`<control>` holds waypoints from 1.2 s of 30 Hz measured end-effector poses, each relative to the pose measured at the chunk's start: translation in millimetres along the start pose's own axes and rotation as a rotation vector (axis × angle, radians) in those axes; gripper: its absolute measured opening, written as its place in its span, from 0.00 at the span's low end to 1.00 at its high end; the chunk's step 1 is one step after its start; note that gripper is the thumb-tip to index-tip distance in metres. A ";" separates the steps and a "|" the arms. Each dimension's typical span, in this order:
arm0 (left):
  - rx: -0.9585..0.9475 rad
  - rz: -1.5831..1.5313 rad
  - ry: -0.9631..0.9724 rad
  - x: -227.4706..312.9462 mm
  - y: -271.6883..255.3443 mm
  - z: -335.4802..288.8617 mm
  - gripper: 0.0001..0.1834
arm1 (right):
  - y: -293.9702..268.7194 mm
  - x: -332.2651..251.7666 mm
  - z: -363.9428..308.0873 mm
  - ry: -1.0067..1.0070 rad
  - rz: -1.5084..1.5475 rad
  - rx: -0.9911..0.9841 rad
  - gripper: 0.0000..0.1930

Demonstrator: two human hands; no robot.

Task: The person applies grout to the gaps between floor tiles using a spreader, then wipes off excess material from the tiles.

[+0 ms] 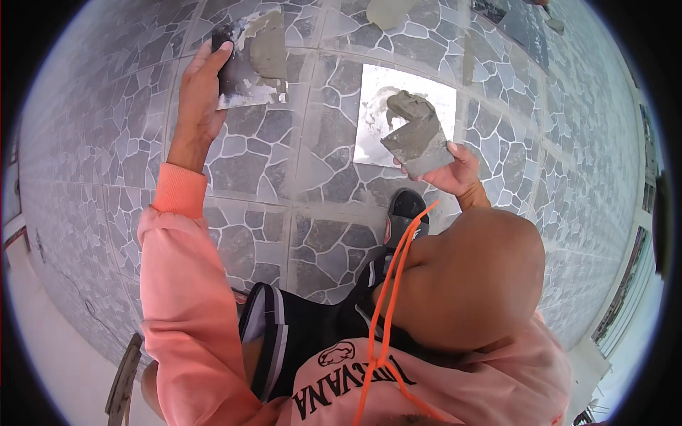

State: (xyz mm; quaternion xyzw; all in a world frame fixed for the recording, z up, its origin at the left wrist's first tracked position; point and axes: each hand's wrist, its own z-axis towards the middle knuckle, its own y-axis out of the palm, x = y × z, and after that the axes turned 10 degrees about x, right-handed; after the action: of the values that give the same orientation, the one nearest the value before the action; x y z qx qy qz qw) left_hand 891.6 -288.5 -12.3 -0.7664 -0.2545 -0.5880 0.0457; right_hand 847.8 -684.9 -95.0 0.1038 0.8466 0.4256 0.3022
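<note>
My left hand (202,84), at the upper left, grips the side of a wide-bladed scraper (238,78), its thumb on the dark part. Wet grey mortar (268,50) coats much of the blade's right half. Lower and to the right, my right hand (458,172) holds a small square flat plate (419,162) by its near right edge. A thick lump of mortar (413,108) lies over that plate's far part. Behind it is a white square board (367,117) with smears of mortar, partly hidden by the plate. I cannot tell whether plate and board touch.
The floor (249,170) has a grey stone pattern with pale joints. My foot in a black sandal (406,206) stands just short of the white board. A pale rounded patch (389,13) lies at the far edge, and a dark panel (522,32) at the far right.
</note>
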 end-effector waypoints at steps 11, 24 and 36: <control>-0.015 0.224 0.079 120.6 -120.0 -39.5 0.26 | 132.3 -33.8 -6.6 -0.248 -0.224 0.060 0.35; -0.058 -0.043 -0.133 125.0 -206.5 -57.3 0.19 | 285.7 15.3 -91.4 -0.444 -0.462 0.269 0.34; -0.238 -0.166 -0.003 142.3 -226.9 -11.1 0.14 | 410.7 45.2 -94.4 -0.422 -0.795 0.301 0.35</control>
State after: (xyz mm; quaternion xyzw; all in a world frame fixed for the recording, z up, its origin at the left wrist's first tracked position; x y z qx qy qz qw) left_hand 806.6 -48.2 70.6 -0.7435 -0.2454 -0.6148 -0.0945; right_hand 721.8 -474.4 250.6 -0.1012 0.7932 0.1190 0.5886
